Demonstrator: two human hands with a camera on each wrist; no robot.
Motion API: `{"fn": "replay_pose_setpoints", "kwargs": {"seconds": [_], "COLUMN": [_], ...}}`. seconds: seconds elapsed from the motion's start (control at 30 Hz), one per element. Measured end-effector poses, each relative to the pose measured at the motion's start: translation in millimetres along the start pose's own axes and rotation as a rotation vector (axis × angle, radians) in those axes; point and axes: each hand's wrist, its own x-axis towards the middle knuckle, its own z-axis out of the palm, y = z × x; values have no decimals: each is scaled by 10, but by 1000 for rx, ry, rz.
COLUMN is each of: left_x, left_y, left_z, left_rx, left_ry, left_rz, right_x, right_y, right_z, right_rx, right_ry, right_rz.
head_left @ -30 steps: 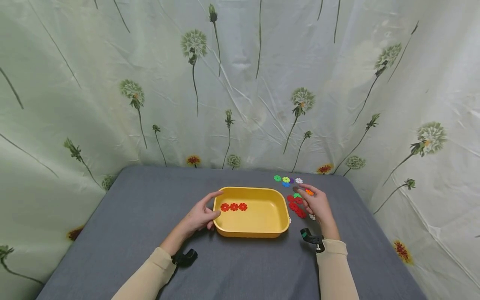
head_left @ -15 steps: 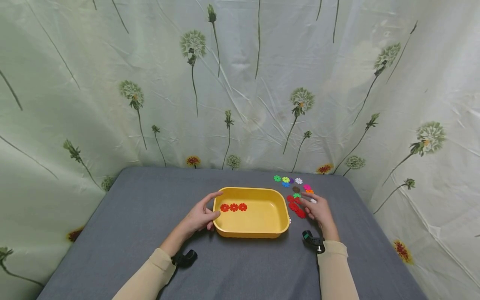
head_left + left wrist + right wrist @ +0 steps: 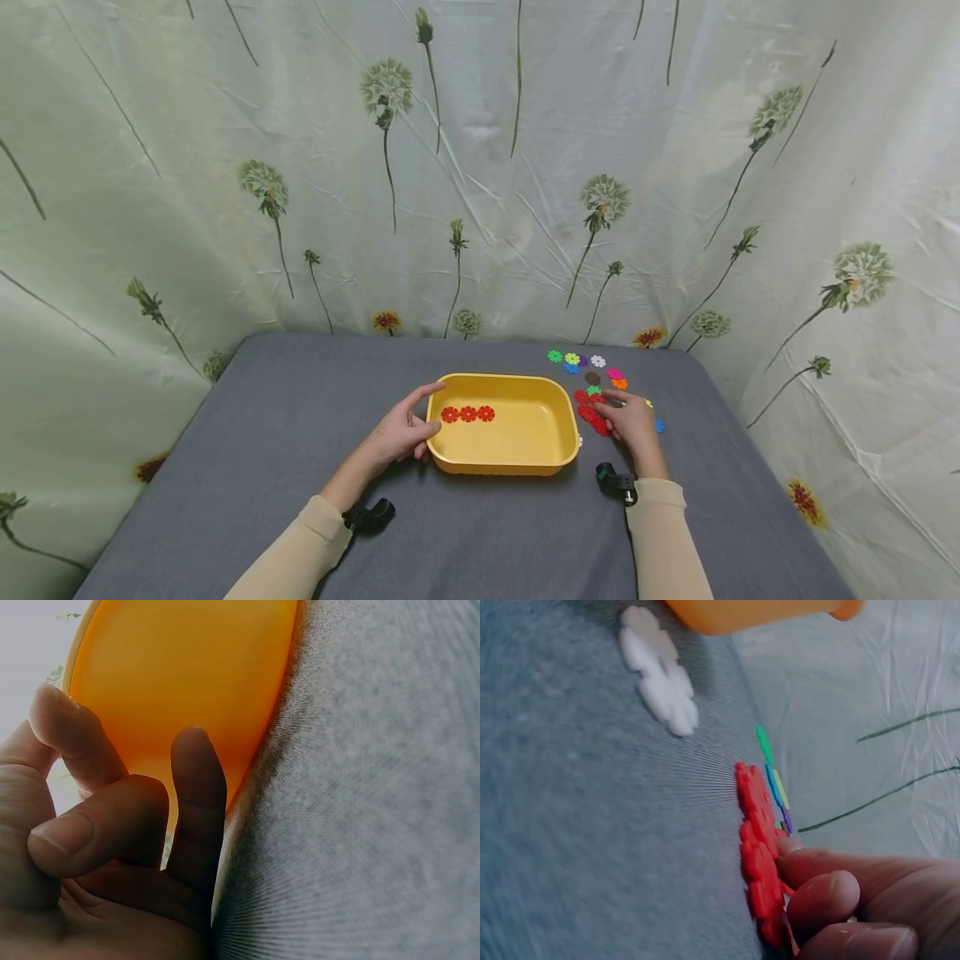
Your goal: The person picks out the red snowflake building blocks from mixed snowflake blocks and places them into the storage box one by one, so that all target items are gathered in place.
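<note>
In the head view, my left hand (image 3: 401, 429) holds the left end of a yellow plastic tray (image 3: 504, 468), its thumb over the rim. The left wrist view has its fingers against the tray's outer wall (image 3: 187, 667). Three red flower-shaped discs (image 3: 468, 414) lie in a row inside the tray. My right hand (image 3: 632, 421) is right of the tray, fingertips at a cluster of red flower-shaped discs (image 3: 585, 412). In the right wrist view the fingers touch the red discs (image 3: 759, 859); whether they pinch one is hidden.
Beyond the red cluster lie a brown disc (image 3: 592, 378), a pink disc (image 3: 614, 374), an orange disc (image 3: 619, 384) and a white disc (image 3: 597, 361). Another white disc (image 3: 658, 671) lies beside the tray. Grey cloth (image 3: 480, 542) covers the table; a patterned curtain (image 3: 495, 167) hangs behind.
My right hand has drawn back from the brown disc toward the red discs, uncovering the pink and orange discs. My left hand and the tray have stayed put.
</note>
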Motion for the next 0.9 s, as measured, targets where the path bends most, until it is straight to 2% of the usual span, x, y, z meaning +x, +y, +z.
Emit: {"fn": "replay_pose_setpoints", "kwargs": {"seconds": [0.27, 0.57, 0.67, 0.77, 0.9], "left_x": [8, 6, 5, 3, -1], "left_y": [-7, 3, 11, 15, 11], "left_z": [-5, -6, 0, 1, -3], "left_rx": [-3, -4, -8, -6, -8], "left_ry": [-3, -6, -7, -10, -9], "left_rz": [-3, -3, -4, -3, -4], "right_x": [-12, 5, 15, 25, 34], "right_y": [-57, -74, -59, -38, -17], "right_z": [42, 90, 87, 73, 51], "right_rx": [-88, -207, -182, -98, 11], "right_ry": [41, 129, 133, 108, 64], "right_rz": [31, -4, 16, 50, 52]}}
